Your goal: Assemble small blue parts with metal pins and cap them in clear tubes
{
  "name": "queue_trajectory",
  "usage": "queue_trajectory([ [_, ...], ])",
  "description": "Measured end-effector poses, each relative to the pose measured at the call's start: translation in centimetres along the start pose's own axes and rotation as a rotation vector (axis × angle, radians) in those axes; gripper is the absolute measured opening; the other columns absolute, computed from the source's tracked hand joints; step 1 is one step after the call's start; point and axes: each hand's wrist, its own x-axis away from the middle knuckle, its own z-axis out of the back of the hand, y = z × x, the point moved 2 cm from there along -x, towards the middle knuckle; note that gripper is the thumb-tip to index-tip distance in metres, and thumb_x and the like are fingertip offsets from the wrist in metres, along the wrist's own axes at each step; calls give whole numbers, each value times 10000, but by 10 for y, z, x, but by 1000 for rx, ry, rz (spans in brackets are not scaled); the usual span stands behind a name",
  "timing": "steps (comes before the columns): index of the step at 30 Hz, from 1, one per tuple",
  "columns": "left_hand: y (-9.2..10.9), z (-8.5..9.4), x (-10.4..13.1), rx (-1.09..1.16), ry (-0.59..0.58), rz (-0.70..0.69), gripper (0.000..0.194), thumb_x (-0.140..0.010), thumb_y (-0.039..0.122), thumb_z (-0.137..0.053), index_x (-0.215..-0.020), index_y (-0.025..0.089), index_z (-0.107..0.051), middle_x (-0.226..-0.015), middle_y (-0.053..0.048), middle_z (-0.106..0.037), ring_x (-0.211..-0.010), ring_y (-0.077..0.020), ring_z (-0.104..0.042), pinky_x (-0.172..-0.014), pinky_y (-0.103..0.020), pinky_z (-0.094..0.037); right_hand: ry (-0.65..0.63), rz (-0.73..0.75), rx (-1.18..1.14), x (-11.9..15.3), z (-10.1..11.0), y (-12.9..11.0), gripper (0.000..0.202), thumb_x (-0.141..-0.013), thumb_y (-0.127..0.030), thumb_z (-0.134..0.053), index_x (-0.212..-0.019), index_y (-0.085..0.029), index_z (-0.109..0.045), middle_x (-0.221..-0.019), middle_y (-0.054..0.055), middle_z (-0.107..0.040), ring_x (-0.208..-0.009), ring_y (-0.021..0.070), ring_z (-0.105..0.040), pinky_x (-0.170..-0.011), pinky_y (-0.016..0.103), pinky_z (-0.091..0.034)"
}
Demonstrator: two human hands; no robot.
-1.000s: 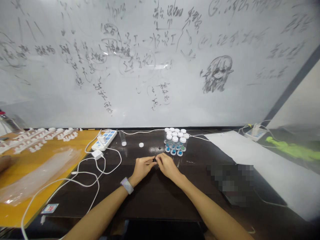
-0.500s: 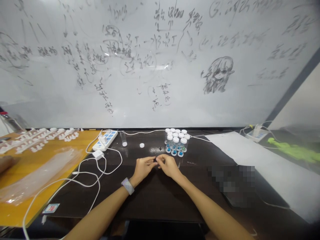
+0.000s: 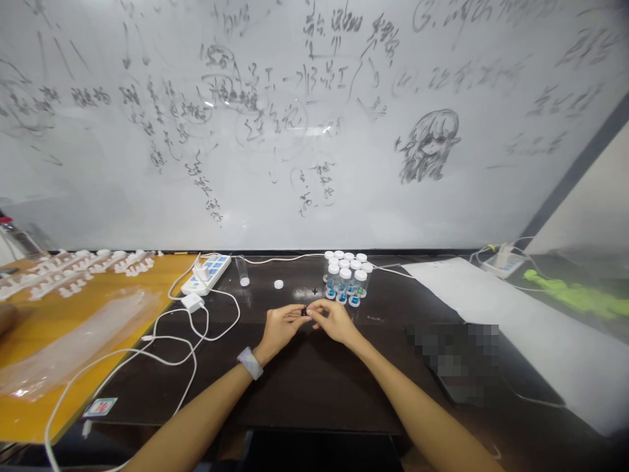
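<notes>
Fingertip to fingertip, my left hand [image 3: 282,328] and my right hand [image 3: 334,320] meet over the dark table, both closed on a small dark piece [image 3: 304,312]. Its shape is too small to make out. Just behind them lies another small black piece [image 3: 315,290]. A white cap [image 3: 278,284] rests to its left, and farther left stands a clear tube [image 3: 242,272]. Behind my right hand is a cluster of clear vials [image 3: 345,282] with white caps, several with blue contents.
A white power strip [image 3: 209,274] with looping cables lies at the left, beside an orange surface [image 3: 147,308] bearing white parts and a plastic bag [image 3: 83,344]. White paper [image 3: 511,321] and a blurred dark object [image 3: 457,360] lie right. A whiteboard [image 3: 275,216] stands behind.
Both hands stay together at nearly the same place, with the small dark piece shifted slightly between the fingertips. The view has moved very slightly.
</notes>
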Motion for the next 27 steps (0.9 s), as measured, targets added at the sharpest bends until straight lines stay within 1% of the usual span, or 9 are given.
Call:
queue_trajectory([
  [9, 0, 0, 0, 4, 8, -26, 282, -741, 321, -801, -975, 171, -753, -859, -72, -791, -747, -246, -765, -719, -371, -659, 22, 28, 26, 2, -2, 0, 324, -901, -467, -585, -961, -168, -694, -825, 46, -694, -521, 148, -667, -451, 227, -505],
  [13, 0, 0, 1, -3, -1, -41, 268, -753, 310, -792, -980, 172, -754, -878, -68, -791, -757, -238, -766, -727, -359, -658, 14, 32, 86, 2, -1, -1, 311, -925, -455, -553, -968, -175, -682, -825, 46, -678, -517, 140, -645, -440, 225, -479],
  [15, 1, 0, 1, -22, -7, -58, 263, -757, 300, -789, -987, 176, -756, -875, -61, -791, -754, -231, -765, -731, -356, -656, 1, 80, 165, 3, 0, -4, 276, -947, -419, -529, -962, -184, -673, -832, 44, -664, -558, 141, -636, -478, 230, -479],
  [18, 2, 0, 1, -42, -22, -103, 256, -761, 289, -785, -993, 185, -761, -883, -53, -792, -741, -222, -763, -726, -351, -655, -12, 197, 332, 4, 3, -10, 209, -970, -337, -506, -929, -192, -652, -817, 38, -636, -676, 159, -617, -610, 261, -490],
  [20, 3, 0, 2, -49, -33, -130, 248, -764, 283, -782, -993, 191, -766, -896, -53, -792, -744, -221, -763, -726, -345, -653, -23, 242, 419, 4, 4, -12, 173, -976, -290, -497, -917, -192, -627, -810, 35, -623, -731, 169, -601, -675, 280, -476],
  [24, 4, -1, 2, -63, -59, -147, 247, -771, 270, -776, -1010, 205, -770, -900, -48, -793, -755, -227, -763, -731, -343, -647, -53, 276, 478, 5, 5, -12, 146, -991, -229, -457, -913, -192, -574, -889, 53, -624, -828, 183, -596, -753, 301, -460],
  [27, 2, -2, 2, -83, -83, -143, 262, -779, 257, -769, -1037, 217, -766, -917, -45, -792, -766, -228, -761, -737, -340, -640, -77, 296, 499, 6, 6, -12, 143, -996, -201, -432, -912, -195, -547, -924, 63, -621, -860, 188, -590, -770, 303, -458],
])
